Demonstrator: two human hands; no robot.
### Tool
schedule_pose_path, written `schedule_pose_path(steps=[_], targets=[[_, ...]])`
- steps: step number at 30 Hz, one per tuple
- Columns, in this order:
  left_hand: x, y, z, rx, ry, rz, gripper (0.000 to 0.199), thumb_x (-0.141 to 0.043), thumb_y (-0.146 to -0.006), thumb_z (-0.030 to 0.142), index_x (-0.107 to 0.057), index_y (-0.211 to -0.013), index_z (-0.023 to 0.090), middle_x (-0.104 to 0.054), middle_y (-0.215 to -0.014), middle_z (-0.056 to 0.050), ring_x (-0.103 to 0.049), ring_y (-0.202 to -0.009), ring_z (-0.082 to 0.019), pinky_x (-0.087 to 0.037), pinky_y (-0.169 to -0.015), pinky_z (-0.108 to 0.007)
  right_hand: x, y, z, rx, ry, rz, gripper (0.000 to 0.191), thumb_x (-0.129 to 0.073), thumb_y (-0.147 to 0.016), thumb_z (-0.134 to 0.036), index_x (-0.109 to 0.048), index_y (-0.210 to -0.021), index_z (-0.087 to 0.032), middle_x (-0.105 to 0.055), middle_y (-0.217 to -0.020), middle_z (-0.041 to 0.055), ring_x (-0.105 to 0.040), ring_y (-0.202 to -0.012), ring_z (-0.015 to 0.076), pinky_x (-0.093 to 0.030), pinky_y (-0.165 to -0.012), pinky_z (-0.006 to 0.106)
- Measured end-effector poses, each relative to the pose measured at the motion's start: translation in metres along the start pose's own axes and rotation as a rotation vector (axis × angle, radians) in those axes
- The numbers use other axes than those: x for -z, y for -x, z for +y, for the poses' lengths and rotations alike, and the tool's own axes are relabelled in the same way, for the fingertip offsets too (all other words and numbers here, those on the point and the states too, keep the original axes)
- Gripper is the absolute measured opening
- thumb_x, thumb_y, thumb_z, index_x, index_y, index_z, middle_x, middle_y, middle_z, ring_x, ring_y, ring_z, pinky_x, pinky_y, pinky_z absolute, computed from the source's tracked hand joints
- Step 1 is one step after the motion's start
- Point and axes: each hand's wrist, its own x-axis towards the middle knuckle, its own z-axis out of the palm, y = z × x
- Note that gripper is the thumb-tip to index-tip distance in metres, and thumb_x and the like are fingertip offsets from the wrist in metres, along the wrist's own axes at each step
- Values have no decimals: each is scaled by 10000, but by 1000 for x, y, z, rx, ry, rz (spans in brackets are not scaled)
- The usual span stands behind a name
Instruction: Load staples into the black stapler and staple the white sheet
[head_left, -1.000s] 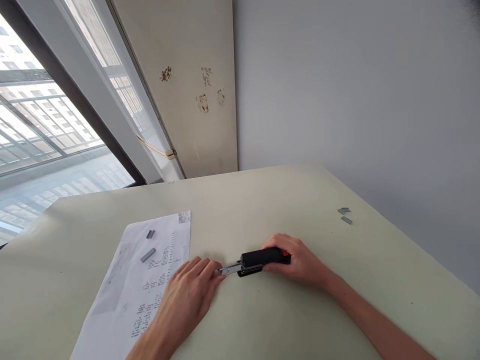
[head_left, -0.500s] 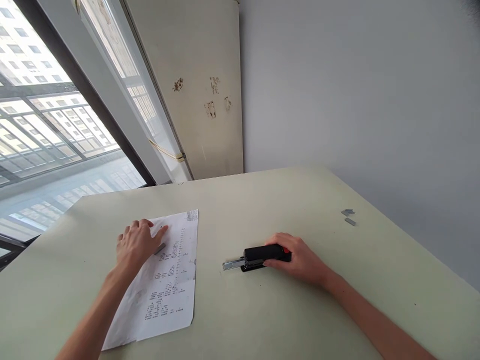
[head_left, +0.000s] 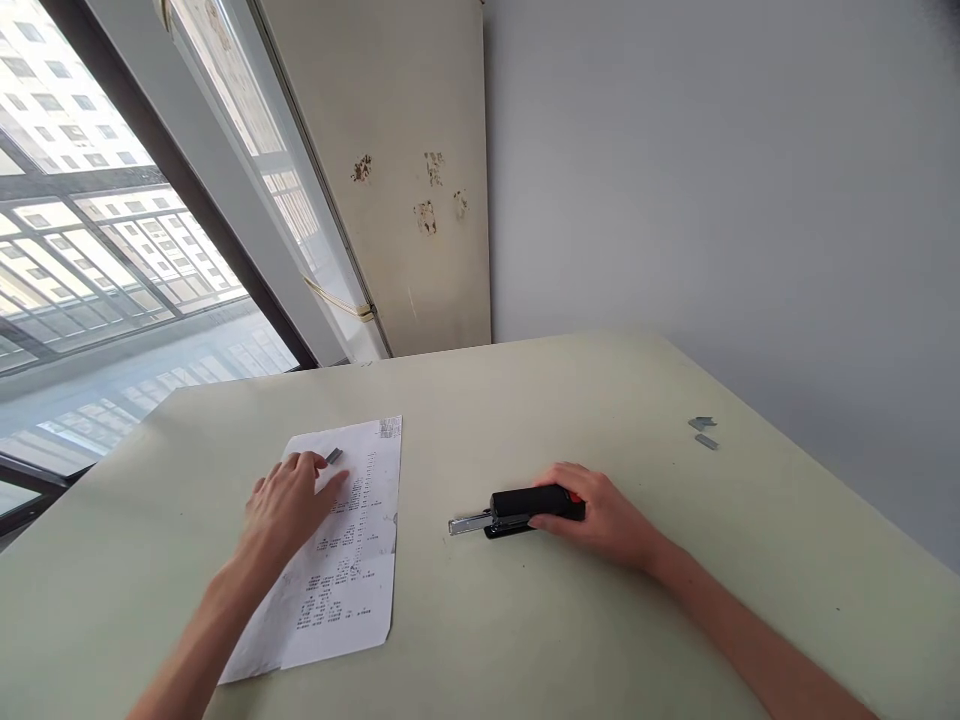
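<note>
My right hand (head_left: 589,508) is wrapped around a black stapler (head_left: 529,505) lying on the table. A metal staple tray (head_left: 471,523) sticks out of its left end. On the left, my left hand (head_left: 289,500) rests low over a printed sheet of paper (head_left: 352,600), thumb and fingers apart. Just past the index fingertip lies a small grey strip of staples (head_left: 334,456) on the paper. The fingertip is close to or touching it; I cannot tell which. The hand and forearm cover part of the sheet's left side.
Several grey staple strips (head_left: 703,430) lie toward the right edge of the pale table (head_left: 480,640). Behind stand a grey wall (head_left: 675,180) and a stained cream panel (head_left: 420,270). A window (head_left: 97,220) is at the left.
My left hand has shifted slightly right and down on the paper. A staple strip now shows past the fingertips; earlier one showed below the thumb. My right hand stays on the stapler.
</note>
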Motion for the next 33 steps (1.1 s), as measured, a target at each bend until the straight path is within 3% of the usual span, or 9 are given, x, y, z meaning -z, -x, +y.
schedule_pose_path(steps=[6,14,22,27,33], targets=[[-5,30,2,-34,-15,52,649,-375,-914,679,-671,-1183,168,-670,-1299,-188,-616,-1203,-397,-455,-1034,-545,0,1,-1,-16,19,-8,228,-707,-962,-482,-696,-1026,-264,-721,-974,27,-625,-863,209,-470,-726,326],[-4,36,9,-130,20,62,435,-347,-976,495,-665,-995,199,-711,-1175,-165,-643,-1125,-348,-468,-965,-500,0,1,-1,-4,36,-11,283,-680,-970,-531,-698,-1027,-255,-720,-963,40,-634,-857,213,-478,-705,323],[-6,38,15,-186,12,79,408,-309,-1015,448,-620,-1058,188,-737,-1115,-158,-687,-1032,-336,-481,-940,-481,1,0,-2,6,40,-9,264,-691,-966,-513,-695,-1023,-256,-724,-966,34,-637,-853,207,-480,-703,315],[3,29,9,-109,-3,106,548,-338,-983,591,-603,-1207,166,-708,-1192,-165,-676,-1084,-347,-467,-1005,-503,2,0,-1,0,50,0,285,-683,-966,-538,-686,-1013,-256,-727,-971,37,-643,-873,217,-492,-734,331],[8,22,-6,-33,1,-51,605,-389,-924,686,-647,-1150,187,-675,-1291,-176,-680,-1079,-370,-495,-973,-512,2,0,-3,-4,41,-7,288,-673,-970,-542,-681,-1019,-257,-725,-970,40,-639,-878,223,-488,-736,341]])
